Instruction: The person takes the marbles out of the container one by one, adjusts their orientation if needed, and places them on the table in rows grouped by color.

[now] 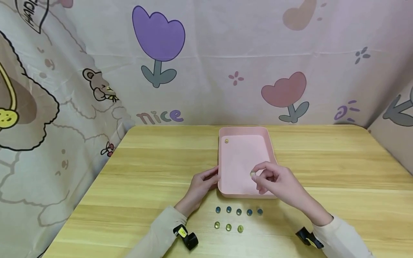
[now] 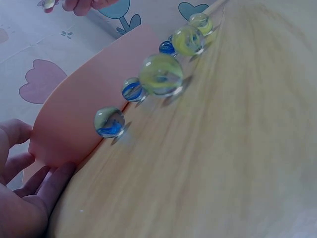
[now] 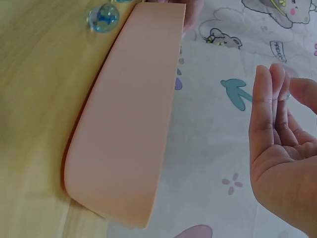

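Note:
Over the near right part of a pink tray [image 1: 243,157], my right hand [image 1: 279,181] pinches a yellowish glass marble [image 1: 252,173] between thumb and index finger. The right wrist view shows that hand [image 3: 282,129] raised beside the tray wall [image 3: 119,114], its fingers mostly hiding the marble. My left hand [image 1: 201,186] touches the tray's left outer wall with its fingertips, as the left wrist view also shows at the tray's corner [image 2: 54,144]. One yellow marble [image 1: 226,141] lies inside the tray, near its far left corner.
In front of the tray, several blue marbles [image 1: 239,211] form a row on the wooden table [image 1: 155,172]. Nearer to me is a row of three yellow-green marbles [image 1: 228,227]. A printed cloth [image 1: 213,89] hangs behind the table's far edge.

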Demonstrator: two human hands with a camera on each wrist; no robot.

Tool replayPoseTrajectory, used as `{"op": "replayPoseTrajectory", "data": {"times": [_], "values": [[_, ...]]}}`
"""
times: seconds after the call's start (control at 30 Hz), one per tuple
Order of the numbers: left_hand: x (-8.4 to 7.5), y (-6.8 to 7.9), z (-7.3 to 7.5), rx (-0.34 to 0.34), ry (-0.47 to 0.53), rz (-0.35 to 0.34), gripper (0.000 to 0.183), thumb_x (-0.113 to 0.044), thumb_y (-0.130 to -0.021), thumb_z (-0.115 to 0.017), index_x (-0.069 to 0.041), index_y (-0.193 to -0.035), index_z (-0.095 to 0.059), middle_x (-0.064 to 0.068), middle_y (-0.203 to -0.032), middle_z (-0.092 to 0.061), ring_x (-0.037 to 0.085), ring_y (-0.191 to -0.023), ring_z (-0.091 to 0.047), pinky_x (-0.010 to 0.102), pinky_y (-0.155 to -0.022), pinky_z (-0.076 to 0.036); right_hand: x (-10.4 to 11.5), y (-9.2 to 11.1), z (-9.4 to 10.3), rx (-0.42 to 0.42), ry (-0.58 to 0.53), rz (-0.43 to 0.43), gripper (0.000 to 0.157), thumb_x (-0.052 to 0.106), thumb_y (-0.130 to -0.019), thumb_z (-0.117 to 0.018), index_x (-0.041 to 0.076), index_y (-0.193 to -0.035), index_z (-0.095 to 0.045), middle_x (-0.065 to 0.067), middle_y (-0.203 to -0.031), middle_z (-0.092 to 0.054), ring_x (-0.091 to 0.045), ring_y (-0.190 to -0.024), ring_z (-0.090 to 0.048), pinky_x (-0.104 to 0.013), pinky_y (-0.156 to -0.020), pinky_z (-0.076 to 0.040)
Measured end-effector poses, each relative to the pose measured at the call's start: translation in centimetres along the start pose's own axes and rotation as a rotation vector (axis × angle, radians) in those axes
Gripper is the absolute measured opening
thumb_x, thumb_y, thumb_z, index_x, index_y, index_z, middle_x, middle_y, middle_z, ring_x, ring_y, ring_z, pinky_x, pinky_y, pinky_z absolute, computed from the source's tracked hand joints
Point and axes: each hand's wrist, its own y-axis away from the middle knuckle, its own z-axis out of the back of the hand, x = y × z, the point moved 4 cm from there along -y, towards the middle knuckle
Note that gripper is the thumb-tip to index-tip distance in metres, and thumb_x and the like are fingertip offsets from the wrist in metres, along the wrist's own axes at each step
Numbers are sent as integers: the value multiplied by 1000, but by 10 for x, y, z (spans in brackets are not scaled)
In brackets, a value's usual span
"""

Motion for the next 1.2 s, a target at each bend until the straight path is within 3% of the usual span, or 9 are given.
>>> {"op": "replayPoseTrajectory", "data": {"times": [0.2,0.53,0.9,1.2], "values": [[1,-1,1,4,8,-11,45,-10,-93,-64,4,-134,-53,20,-136,-53,22,-109,-60,31,-88,-54,4,3,-5,22,-1,35,10,8,-93,-64,5,-102,-64,4,-66,-63,-17,-58,-63,-31,-55,-57],[-2,0,1,2,-12,-4,45,-10,-93,-64,3,-134,-53,20,-137,-52,25,-110,-60,31,-88,-54,0,22,-14,139,-79,19,10,8,-94,-61,4,-103,-62,3,-65,-62,-21,-57,-63,-32,-59,-57],[-1,2,-2,9,-9,1,44,-10,-94,-63,4,-134,-52,20,-137,-52,26,-111,-60,32,-89,-54,19,44,-2,106,-84,97,14,0,-93,-60,5,-106,-61,3,-70,-65,-16,-60,-65,-32,-58,-57],[-1,3,0,-4,-10,-3,45,-11,-93,-64,4,-134,-52,20,-137,-52,25,-111,-60,32,-89,-54,-3,57,-18,132,-95,126,17,-5,-90,-61,0,-106,-60,0,-69,-66,-16,-59,-65,-31,-55,-57]]}}
